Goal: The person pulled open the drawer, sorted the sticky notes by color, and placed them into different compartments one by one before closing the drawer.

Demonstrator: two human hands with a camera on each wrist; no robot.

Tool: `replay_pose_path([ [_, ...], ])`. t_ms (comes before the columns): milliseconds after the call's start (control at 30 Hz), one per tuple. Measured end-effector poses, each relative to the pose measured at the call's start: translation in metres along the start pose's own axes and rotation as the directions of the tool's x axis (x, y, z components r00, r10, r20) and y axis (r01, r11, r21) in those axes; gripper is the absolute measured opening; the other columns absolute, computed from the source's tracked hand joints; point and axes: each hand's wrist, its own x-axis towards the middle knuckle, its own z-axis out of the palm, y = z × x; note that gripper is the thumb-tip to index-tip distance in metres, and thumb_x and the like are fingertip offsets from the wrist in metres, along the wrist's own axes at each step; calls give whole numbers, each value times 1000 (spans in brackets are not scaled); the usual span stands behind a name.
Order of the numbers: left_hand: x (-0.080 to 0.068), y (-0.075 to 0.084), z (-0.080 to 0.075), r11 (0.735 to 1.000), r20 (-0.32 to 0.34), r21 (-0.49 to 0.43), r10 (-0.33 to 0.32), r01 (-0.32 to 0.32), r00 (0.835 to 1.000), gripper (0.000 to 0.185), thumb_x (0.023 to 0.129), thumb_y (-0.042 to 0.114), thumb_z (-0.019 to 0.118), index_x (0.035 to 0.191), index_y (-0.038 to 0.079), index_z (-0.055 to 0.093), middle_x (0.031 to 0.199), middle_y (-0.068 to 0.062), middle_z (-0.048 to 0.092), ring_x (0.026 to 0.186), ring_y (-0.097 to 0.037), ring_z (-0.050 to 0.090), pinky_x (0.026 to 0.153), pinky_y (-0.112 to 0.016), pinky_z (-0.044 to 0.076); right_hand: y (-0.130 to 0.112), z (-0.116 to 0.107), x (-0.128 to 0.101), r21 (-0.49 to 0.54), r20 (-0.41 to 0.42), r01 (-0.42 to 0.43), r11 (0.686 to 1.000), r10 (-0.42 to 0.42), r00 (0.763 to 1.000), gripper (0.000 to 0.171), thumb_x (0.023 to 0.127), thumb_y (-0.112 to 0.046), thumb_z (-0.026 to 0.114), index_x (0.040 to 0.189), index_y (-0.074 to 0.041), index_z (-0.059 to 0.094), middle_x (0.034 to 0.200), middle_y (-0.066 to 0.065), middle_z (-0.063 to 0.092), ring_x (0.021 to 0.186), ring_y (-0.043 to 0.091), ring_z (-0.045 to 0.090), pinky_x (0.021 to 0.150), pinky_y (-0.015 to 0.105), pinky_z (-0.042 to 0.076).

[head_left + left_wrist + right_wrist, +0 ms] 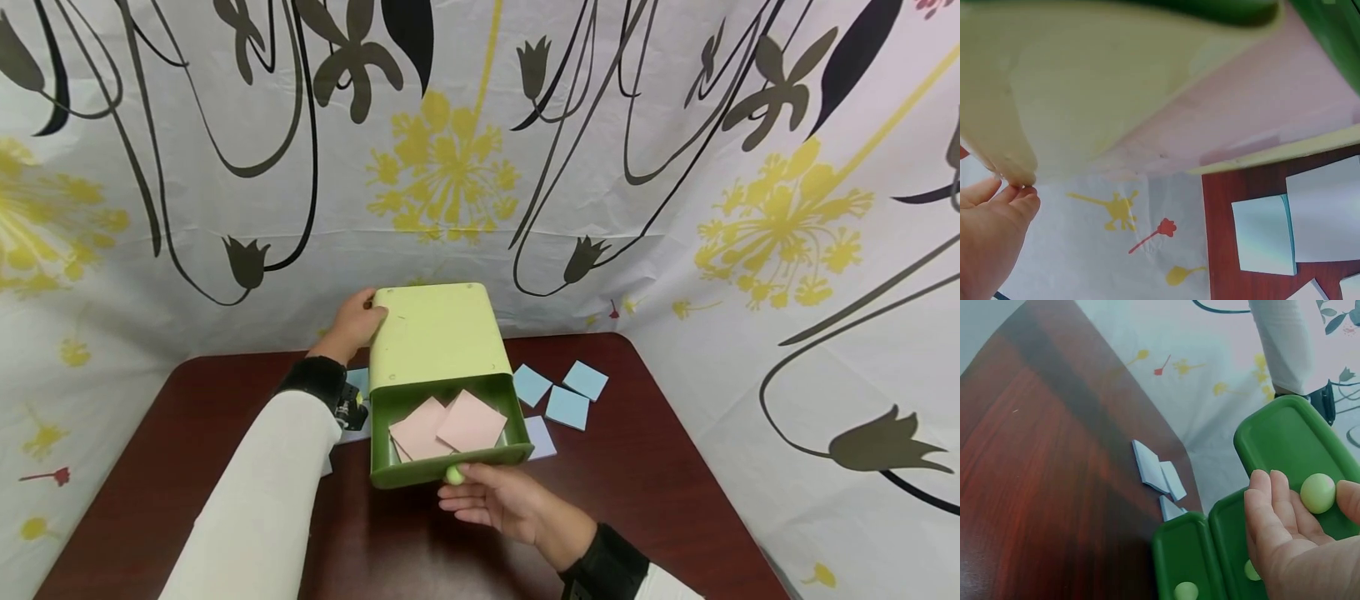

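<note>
A small desk drawer cabinet has a pale yellow-green top (437,337) and a green drawer (408,477) pulled well out toward me. Pink sticky-note pads (472,421) lie overlapping inside that drawer. At the cabinet's back left corner my left hand (351,323) grips the edge, thumb over the top; its curled fingertips (1025,190) show at the corner in the left wrist view. My right hand (513,504) pinches the drawer's round light-green knob (1318,494) between thumb and fingers. Two other green drawer fronts (1179,550) with similar knobs stand below in the right wrist view.
Blue sticky-note pads (567,407) lie on the dark red-brown table (637,500) to the cabinet's right, with a lilac pad (540,437) close beside it. More pads (356,379) lie partly hidden at its left. A flower-patterned sheet (450,258) hangs behind the table.
</note>
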Motion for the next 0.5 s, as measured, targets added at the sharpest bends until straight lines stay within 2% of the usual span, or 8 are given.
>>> replay_pose_path([
  [167, 0, -1, -4, 999, 25, 47, 14, -15, 1000, 58, 102, 17, 41, 154, 5, 19, 154, -22, 26, 139, -40, 28, 110, -51, 32, -6, 2, 1, -7, -6, 20, 1000, -20, 1000, 24, 100, -27, 52, 104, -6, 63, 101, 12, 71, 97, 21, 69, 89, 33, 54],
  [300, 1, -1, -6, 997, 43, 79, 13, -16, 999, 56, 102, 18, 43, 153, 6, 22, 154, -23, 27, 138, -40, 30, 110, -51, 32, -9, 3, 4, -1, -15, 33, 999, -33, 999, 22, 99, -26, 53, 103, -6, 63, 99, 10, 71, 95, 20, 69, 87, 32, 54],
  [500, 1, 0, -7, 997, 35, 81, 4, -7, 999, 58, 102, 19, 43, 154, 5, 21, 155, -22, 26, 139, -39, 29, 111, -50, 31, -13, 5, 11, -2, -40, 62, 998, -62, 997, 25, 99, -28, 53, 104, -5, 63, 99, 10, 71, 96, 20, 69, 89, 33, 54],
])
